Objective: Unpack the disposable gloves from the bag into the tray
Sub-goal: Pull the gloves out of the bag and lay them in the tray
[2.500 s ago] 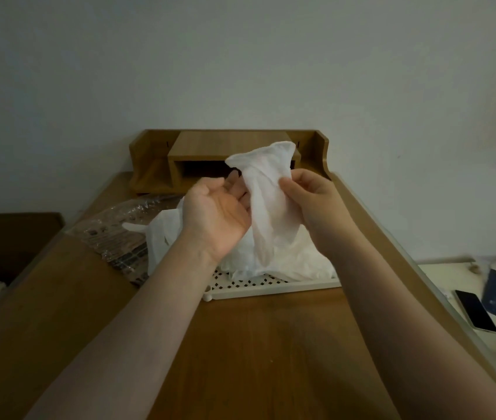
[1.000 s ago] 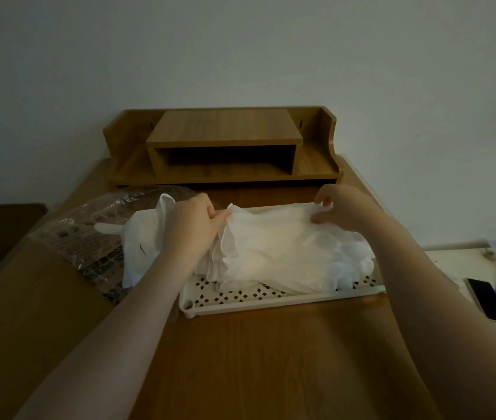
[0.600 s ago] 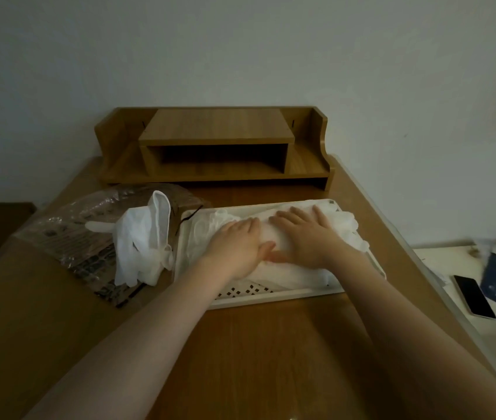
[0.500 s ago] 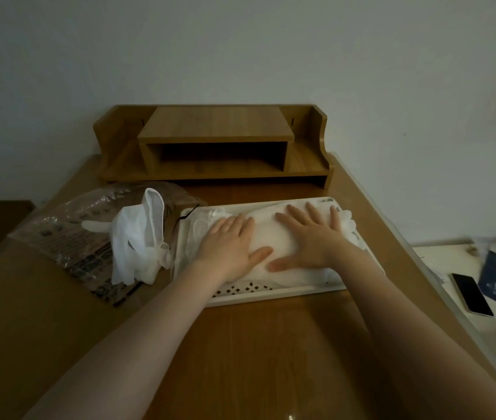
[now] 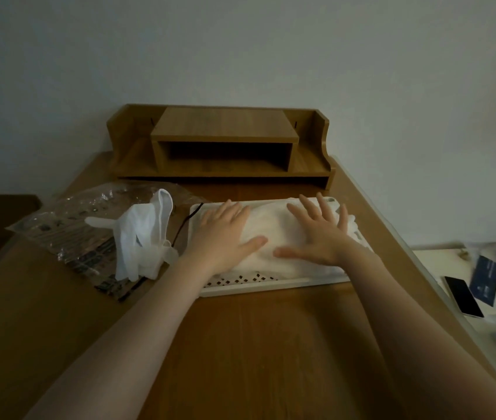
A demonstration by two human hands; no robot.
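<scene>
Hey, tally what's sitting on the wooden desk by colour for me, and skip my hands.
White: 3 — perforated white plastic tray, pile of white disposable gloves in it, loose bunch of white gloves left of the tray.
Clear: 1 — crinkled clear plastic bag.
Brown: 1 — wooden desk-top shelf.
Total: 5

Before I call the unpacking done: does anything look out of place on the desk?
Yes. A bunch of white gloves lies on the clear bag, left of the tray, not in it. Both the left hand and the right hand press flat on the glove pile inside the tray.
</scene>
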